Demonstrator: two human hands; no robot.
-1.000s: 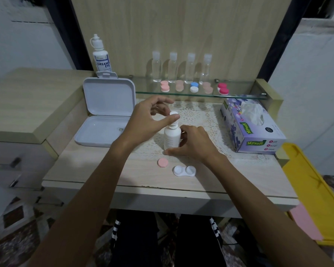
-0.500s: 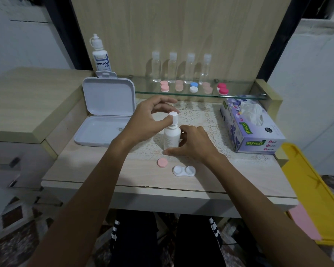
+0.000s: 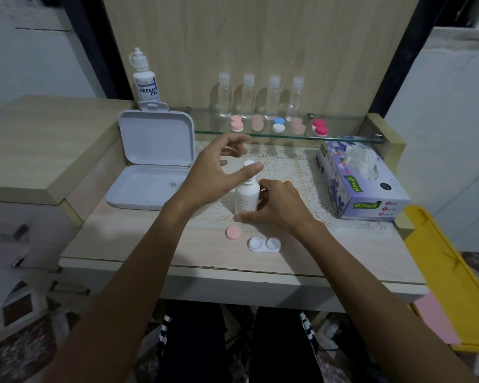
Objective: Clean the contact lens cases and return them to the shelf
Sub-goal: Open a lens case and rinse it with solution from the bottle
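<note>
Wood-grain panelling backs a pale desk [image 3: 150, 252] with a glass shelf [image 3: 343, 137] along its rear edge. Head view: the right hand [image 3: 277, 208] curls its fingers round the lower body of a small white bottle [image 3: 246, 199], steadying it upright on a lace mat [image 3: 288, 172], apparently so the top can be worked. The left hand [image 3: 216, 175] hovers at the bottle's cap with fingers spread and released, grasping nothing. Near the front edge lie 1 open white lens case [image 3: 264, 245], both wells uncapped, contents not discernible, and 1 loose pink cap [image 3: 233, 233] just beside it. On the shelf stand 5 capped lens cases [image 3: 278, 125] before 4 clear bottles [image 3: 249, 95]. At left, a hinged white box [image 3: 155, 161] stands open, holding 1 small object of unclear identity. At right sits a tissue box [image 3: 362, 183], tissue protruding.
</note>
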